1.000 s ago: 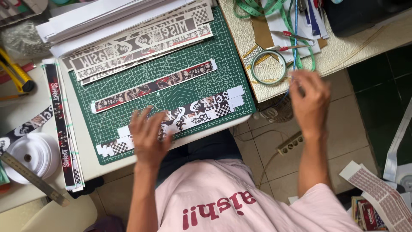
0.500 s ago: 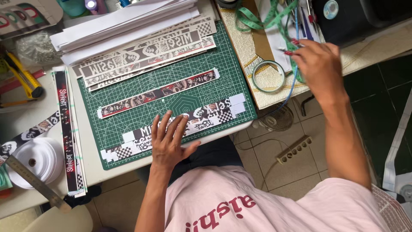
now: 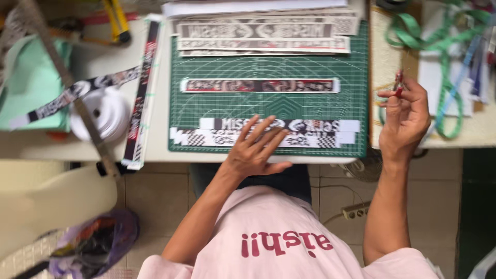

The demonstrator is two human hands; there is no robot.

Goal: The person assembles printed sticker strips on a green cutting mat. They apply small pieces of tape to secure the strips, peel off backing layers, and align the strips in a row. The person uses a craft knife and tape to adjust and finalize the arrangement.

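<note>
Hands at work over a green cutting mat (image 3: 268,103), seen from above your head. Your left hand (image 3: 256,150) lies flat near the bottom centre of the frame, fingers spread and pressing on two printed paper strips (image 3: 310,133) stacked along the mat's lower edge. Its grip is open, holding nothing, just pinning the paper down. Those strips run left to right across the frame, so their long axis lies crosswise to your forearm, and the left hand is the one on them.

Your right hand (image 3: 405,116) is raised at the right of the frame, well apart from the strips and just past the mat's right edge. Its grip is closed in a pinch on a small red-handled tool (image 3: 398,82), too small to identify. The strips lie to the left of that hand and slightly lower in the frame.

Another printed strip (image 3: 261,85) lies alone across the middle of the mat, and more strips (image 3: 263,37) are piled along its top edge. The mat sits on a pale surface (image 3: 155,147). At left of the frame are a white tape roll (image 3: 101,113), a metal ruler (image 3: 77,103) lying diagonally, and a yellow-handled cutter (image 3: 118,20) at upper left. Green ribbon (image 3: 444,57) tangles at upper right. Below the surface you see tiled floor (image 3: 336,191) and a power strip (image 3: 356,209).
</note>
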